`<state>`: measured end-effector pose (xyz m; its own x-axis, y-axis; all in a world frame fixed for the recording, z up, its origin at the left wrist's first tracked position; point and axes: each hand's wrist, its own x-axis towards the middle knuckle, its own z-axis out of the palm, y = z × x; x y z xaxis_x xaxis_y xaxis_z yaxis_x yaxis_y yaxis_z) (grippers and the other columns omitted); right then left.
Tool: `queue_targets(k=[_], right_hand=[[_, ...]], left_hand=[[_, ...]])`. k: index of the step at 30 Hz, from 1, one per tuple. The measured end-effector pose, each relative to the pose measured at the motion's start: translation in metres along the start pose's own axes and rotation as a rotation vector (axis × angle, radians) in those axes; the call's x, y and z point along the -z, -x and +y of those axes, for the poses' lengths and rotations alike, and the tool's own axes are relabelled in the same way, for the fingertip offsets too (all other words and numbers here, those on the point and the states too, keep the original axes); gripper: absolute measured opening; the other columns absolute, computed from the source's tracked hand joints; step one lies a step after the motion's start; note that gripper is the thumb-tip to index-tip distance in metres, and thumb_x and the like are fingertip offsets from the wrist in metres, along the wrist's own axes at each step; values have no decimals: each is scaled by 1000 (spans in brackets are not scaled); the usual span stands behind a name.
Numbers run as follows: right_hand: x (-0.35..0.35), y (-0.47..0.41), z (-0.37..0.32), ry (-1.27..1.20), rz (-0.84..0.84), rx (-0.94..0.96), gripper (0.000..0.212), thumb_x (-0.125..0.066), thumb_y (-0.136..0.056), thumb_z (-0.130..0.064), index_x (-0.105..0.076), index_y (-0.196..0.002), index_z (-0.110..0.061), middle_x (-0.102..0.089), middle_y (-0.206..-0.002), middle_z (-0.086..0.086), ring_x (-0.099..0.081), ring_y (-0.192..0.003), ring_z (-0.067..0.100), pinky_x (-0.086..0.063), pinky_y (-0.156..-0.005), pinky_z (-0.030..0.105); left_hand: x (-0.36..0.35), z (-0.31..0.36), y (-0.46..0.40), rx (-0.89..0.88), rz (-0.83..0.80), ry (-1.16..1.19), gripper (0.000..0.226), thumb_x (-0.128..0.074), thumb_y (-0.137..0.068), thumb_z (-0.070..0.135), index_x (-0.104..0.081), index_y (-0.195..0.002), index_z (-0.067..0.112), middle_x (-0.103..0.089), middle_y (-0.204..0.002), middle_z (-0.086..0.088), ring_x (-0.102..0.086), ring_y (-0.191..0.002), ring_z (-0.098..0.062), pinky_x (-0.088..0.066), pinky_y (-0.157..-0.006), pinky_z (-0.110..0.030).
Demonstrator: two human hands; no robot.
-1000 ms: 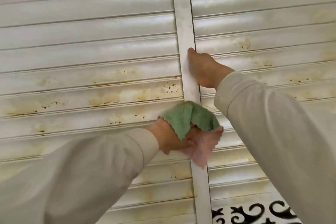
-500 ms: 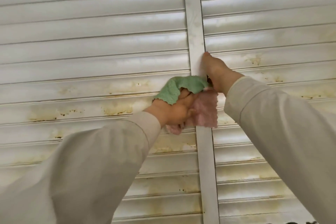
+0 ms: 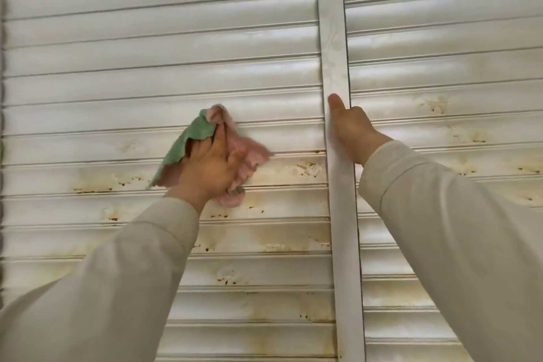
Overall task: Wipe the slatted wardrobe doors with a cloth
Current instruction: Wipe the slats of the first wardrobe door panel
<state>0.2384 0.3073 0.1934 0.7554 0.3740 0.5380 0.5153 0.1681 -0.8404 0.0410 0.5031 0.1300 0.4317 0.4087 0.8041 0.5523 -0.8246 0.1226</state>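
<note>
Head view: my left hand grips the green-and-pink cloth against the stained slats of the left wardrobe door — left of the centre stile, where my right hand curls round its edge, thumb up.

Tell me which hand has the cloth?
The left hand grips the green-and-pink cloth against the slats; the right hand just holds the door's edge.

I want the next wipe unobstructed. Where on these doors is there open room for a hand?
Free: the slats above the cloth, left of the centre stile. Crowded: where the right hand grips the stile and the left hand holds the cloth.
</note>
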Motion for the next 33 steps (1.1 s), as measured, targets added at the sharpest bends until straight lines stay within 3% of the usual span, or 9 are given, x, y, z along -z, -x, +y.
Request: queue_targets(k=[3,6,10,13,16,19,24,28,33], right_hand=[[-1,0,1,-12,11,-1,81,-40,-95,-65,-32,-150,-6,-42,-150,12,-43,-135,34,-34,-103,36],[-1,0,1,-19,25,16,80,-42,-96,-63,-30,-150,-5,-40,-152,12,-40,-137,32,-33,-104,34],[-1,2,-2,-16,39,31,79,-44,-97,-61,-31,-149,-3,-41,-151,14,-41,-136,32,-33,-102,31],[-1,3,-1,-19,34,37,79,-45,-97,-60,-29,-150,-3,-40,-152,13,-40,-138,31,-33,-104,31],[-3,3,0,-28,43,45,80,-45,-97,-59,-26,-151,-3,-37,-154,13,-37,-139,31,-31,-107,33],[-5,3,1,-30,45,49,81,-45,-97,-60,-25,-152,-4,-36,-154,13,-36,-140,31,-30,-109,34],[-7,-1,4,-39,50,58,79,-46,-96,-61,-31,-148,-3,-41,-150,14,-41,-137,32,-34,-106,35],[-6,-1,3,-28,69,54,74,-46,-97,-58,-38,-143,-1,-48,-144,16,-46,-132,32,-35,-93,30],[-2,3,1,4,71,45,78,-45,-96,-61,-37,-145,-1,-45,-147,16,-43,-135,33,-34,-103,33]], left_hand=[[10,45,3,-93,7,-76,59,-24,-97,48,-30,-149,21,-27,-151,-13,-23,-139,-38,-22,-113,-55],[17,92,-8,-230,112,14,36,-42,-98,38,-55,-130,27,-42,-131,-8,-32,-128,-30,-32,-104,-46],[23,120,-32,-338,147,60,27,-51,-98,29,-71,-111,15,-55,-121,-10,-45,-120,-31,-37,-100,-37],[32,117,-39,-260,133,199,19,-58,-94,25,-74,-104,22,-65,-112,-4,-57,-106,-23,-40,-88,-26],[40,116,-46,-130,75,223,8,-61,-91,28,-69,-93,31,-69,-105,0,-61,-100,-25,-45,-80,-31],[42,123,-51,-57,70,196,20,-63,-88,31,-53,-99,17,-62,-100,-8,-57,-91,-32,-40,-70,-34],[43,143,-67,13,14,200,19,-66,-85,30,-54,-79,17,-60,-91,-7,-62,-93,-32,-42,-69,-31],[39,174,-70,-31,27,197,21,-57,-95,32,-57,-97,12,-63,-103,-12,-62,-101,-34,-50,-77,-36],[37,159,-68,34,5,206,25,-55,-97,38,-53,-95,13,-63,-113,-15,-60,-105,-34,-46,-79,-35]])
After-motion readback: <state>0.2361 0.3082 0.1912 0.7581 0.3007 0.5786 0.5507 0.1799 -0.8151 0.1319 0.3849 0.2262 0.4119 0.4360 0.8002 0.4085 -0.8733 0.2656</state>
